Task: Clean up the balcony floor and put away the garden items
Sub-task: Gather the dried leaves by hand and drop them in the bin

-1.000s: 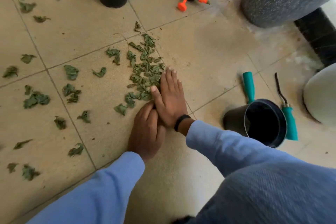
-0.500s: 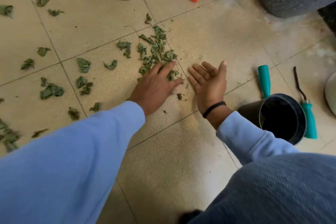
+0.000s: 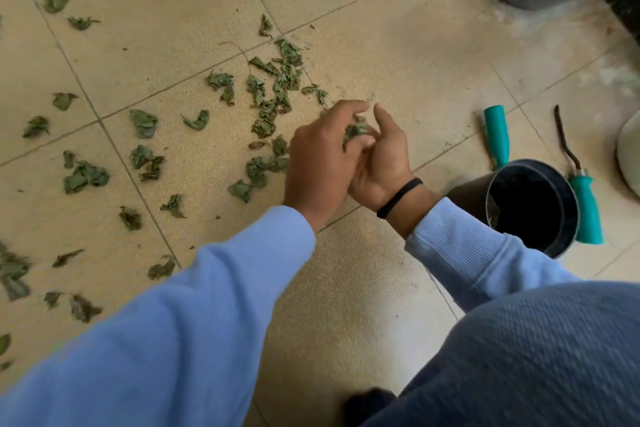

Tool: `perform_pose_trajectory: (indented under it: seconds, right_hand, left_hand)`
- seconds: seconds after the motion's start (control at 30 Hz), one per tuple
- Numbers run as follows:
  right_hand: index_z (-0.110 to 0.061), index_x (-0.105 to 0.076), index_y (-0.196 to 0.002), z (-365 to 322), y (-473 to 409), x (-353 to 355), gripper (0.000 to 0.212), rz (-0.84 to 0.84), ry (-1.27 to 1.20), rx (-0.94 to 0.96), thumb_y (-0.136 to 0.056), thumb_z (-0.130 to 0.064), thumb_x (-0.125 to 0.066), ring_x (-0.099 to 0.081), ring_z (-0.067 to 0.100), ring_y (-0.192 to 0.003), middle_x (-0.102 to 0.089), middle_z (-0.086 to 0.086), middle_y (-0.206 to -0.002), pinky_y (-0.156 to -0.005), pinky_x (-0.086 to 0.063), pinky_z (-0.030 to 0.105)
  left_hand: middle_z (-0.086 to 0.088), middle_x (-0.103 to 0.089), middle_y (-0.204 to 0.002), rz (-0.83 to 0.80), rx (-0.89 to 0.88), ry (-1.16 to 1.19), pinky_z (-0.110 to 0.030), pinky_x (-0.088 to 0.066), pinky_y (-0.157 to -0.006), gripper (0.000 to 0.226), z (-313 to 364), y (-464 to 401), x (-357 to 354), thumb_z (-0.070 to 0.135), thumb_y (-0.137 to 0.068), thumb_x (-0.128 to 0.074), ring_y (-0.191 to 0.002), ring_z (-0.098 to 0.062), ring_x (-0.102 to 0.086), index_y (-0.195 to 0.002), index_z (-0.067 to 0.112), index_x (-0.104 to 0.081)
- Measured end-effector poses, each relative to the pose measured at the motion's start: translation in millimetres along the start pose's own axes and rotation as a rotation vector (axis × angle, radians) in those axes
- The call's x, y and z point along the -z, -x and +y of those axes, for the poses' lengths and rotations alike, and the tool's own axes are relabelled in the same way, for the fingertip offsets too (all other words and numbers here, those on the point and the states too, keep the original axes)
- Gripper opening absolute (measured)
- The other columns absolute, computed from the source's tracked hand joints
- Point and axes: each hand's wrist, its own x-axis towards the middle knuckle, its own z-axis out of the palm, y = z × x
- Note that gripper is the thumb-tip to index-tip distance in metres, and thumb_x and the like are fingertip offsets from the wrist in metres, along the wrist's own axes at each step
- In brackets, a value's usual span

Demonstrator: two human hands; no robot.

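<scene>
Green leaves [image 3: 356, 131] cupped between left hand [image 3: 320, 159], right hand [image 3: 381, 163].

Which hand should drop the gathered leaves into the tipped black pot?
Right hand, probably: it cups the leaf clump with the left hand, and the tipped black pot lies just beyond its wrist.

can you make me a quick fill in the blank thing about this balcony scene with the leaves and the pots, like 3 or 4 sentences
1. The left hand and right hand together hold a clump of dry ____.
2. The black pot beside the right hand lies on its ____.
3. The handles of the two garden tools by that pot are coloured ____.
4. The right wrist wears a ____ band.

Missing words: leaves; side; teal; black
</scene>
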Motion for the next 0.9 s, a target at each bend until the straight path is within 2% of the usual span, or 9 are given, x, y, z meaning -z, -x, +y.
perform_pose_trajectory:
  seconds: [0.1,0.17,0.27,0.4,0.47,0.53,0.67,0.77,0.9]
  right_hand:
    - [-0.004,-0.062,-0.108,-1,2,-4,0.051,-0.051,-0.041,-0.097,-0.102,-0.045,-0.032,-0.066,0.033,-0.104,-0.067,0.019,-0.107,-0.104,-0.046,0.042]
    - [-0.005,-0.06,-0.104,-6,4,-3,0.045,-0.07,-0.065,-0.13,-0.103,-0.041,-0.034,-0.07,0.031,-0.094,-0.068,0.018,-0.1,-0.094,-0.054,0.038]
    - [-0.003,-0.062,-0.095,-9,7,0,0.039,-0.06,-0.09,-0.182,-0.102,-0.035,-0.041,-0.072,0.026,-0.075,-0.067,0.015,-0.087,-0.067,-0.061,0.032]
    - [-0.01,-0.067,-0.069,-6,11,0,0.049,-0.017,0.06,-0.185,-0.102,-0.04,-0.045,-0.065,0.014,-0.056,-0.063,0.002,-0.067,-0.056,-0.054,0.023]
    - [-0.016,-0.057,-0.071,-7,7,2,0.038,0.034,0.136,-0.142,-0.101,-0.037,-0.048,-0.047,0.008,-0.043,-0.048,-0.003,-0.059,-0.04,-0.039,0.019]
    - [-0.021,-0.042,-0.063,-12,0,5,0.041,0.154,0.163,-0.042,-0.102,-0.033,-0.046,-0.027,0.006,-0.035,-0.034,-0.006,-0.049,-0.032,-0.023,0.018]
    - [-0.021,-0.034,-0.057,-25,-2,4,0.046,0.276,0.044,0.074,-0.101,-0.029,-0.045,-0.02,0.007,-0.034,-0.027,-0.006,-0.046,-0.033,-0.014,0.014]
    - [-0.02,-0.035,-0.058,-30,-4,7,0.045,0.32,-0.027,0.086,-0.101,-0.029,-0.045,-0.021,0.007,-0.034,-0.027,-0.006,-0.048,-0.033,-0.014,0.015]
    - [-0.02,-0.037,-0.058,-36,-5,15,0.043,0.373,-0.062,0.121,-0.1,-0.028,-0.046,-0.021,0.008,-0.038,-0.028,-0.006,-0.051,-0.036,-0.014,0.017]
  left_hand:
    - [-0.01,-0.076,-0.109,0.01,-0.104,-0.195,-0.048,-0.054,-0.095,0.027,-1,14,-12,0.017,-0.098,-0.058,-0.116,-0.027,-0.067,-0.119,0.008,-0.072]
    - [-0.009,-0.076,-0.114,-0.024,-0.219,-0.366,-0.054,-0.04,-0.11,0.031,-9,20,-12,0.017,-0.101,-0.05,-0.134,-0.03,-0.055,-0.121,0.007,-0.071]
    - [-0.014,-0.062,-0.14,-0.183,-0.366,-0.441,-0.051,-0.027,-0.121,0.04,-16,28,-8,0.011,-0.103,-0.044,-0.146,-0.03,-0.041,-0.139,0.001,-0.058]
    - [-0.015,-0.029,-0.164,-0.263,-0.421,-0.504,-0.049,-0.019,-0.124,0.053,-18,37,2,0.012,-0.104,-0.041,-0.155,-0.029,-0.02,-0.155,0.002,-0.033]
    - [-0.017,-0.022,-0.166,-0.254,-0.375,-0.462,-0.05,-0.017,-0.125,0.057,-21,41,10,0.024,-0.106,-0.04,-0.156,-0.029,-0.016,-0.157,0.001,-0.026]
    - [-0.019,-0.023,-0.165,-0.213,-0.282,-0.432,-0.049,-0.021,-0.124,0.064,-32,49,16,0.037,-0.106,-0.042,-0.154,-0.032,-0.02,-0.158,0.003,-0.028]
    - [-0.022,-0.029,-0.161,-0.255,-0.193,-0.618,-0.055,-0.031,-0.117,0.078,-62,66,16,0.063,-0.097,-0.05,-0.148,-0.039,-0.03,-0.157,0.015,-0.034]
    - [-0.023,-0.015,-0.166,-0.386,-0.3,-0.809,-0.06,-0.021,-0.12,0.085,-72,53,5,0.075,-0.095,-0.036,-0.152,-0.046,-0.017,-0.162,0.025,-0.02]
    - [-0.022,0.0,-0.168,-0.42,-0.424,-0.901,-0.065,-0.011,-0.121,0.087,-76,9,0,0.081,-0.092,-0.027,-0.152,-0.05,-0.005,-0.162,0.036,-0.001]
